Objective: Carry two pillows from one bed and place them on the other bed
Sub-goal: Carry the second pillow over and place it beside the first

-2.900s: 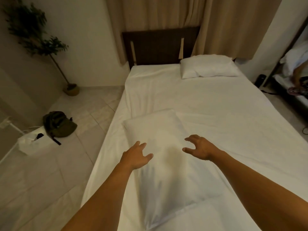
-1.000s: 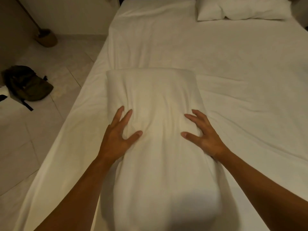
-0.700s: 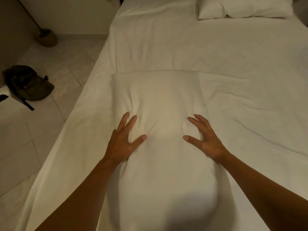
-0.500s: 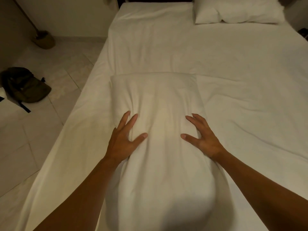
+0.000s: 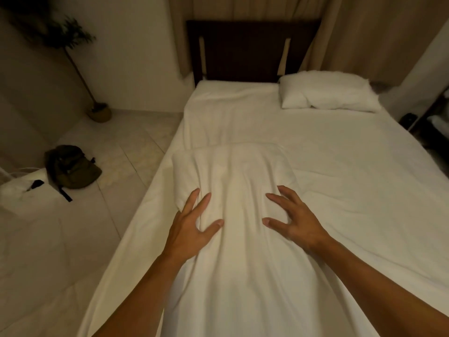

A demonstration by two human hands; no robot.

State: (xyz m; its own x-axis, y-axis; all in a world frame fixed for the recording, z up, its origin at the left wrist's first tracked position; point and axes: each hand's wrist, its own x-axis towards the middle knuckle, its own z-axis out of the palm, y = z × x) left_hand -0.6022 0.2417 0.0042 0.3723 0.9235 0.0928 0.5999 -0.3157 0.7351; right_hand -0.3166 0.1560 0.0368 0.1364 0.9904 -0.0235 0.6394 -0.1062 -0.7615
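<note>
A white pillow (image 5: 238, 171) lies lengthwise on the near part of the white bed (image 5: 352, 195), its near end reaching toward me. My left hand (image 5: 192, 227) grips its left side, fingers spread and thumb pressed in, with the fabric bunched under it. On the right side my right hand (image 5: 295, 222) clutches the same pillow with curled fingers. I cannot tell whether the pillow is off the sheet. A second white pillow (image 5: 328, 96) rests at the head of the bed on the right, against the dark headboard (image 5: 243, 49).
Tiled floor runs along the bed's left side, with a dark green backpack (image 5: 71, 167) on it and a potted plant (image 5: 99, 113) in the corner. A white object (image 5: 21, 190) sits at the far left. Beige curtains hang behind the headboard. Dark furniture (image 5: 435, 122) stands at the right edge.
My fingers have dug deeper into the pillow's sides and creases have formed between my hands. The view has tilted up, bringing the headboard, curtains and plant into sight.
</note>
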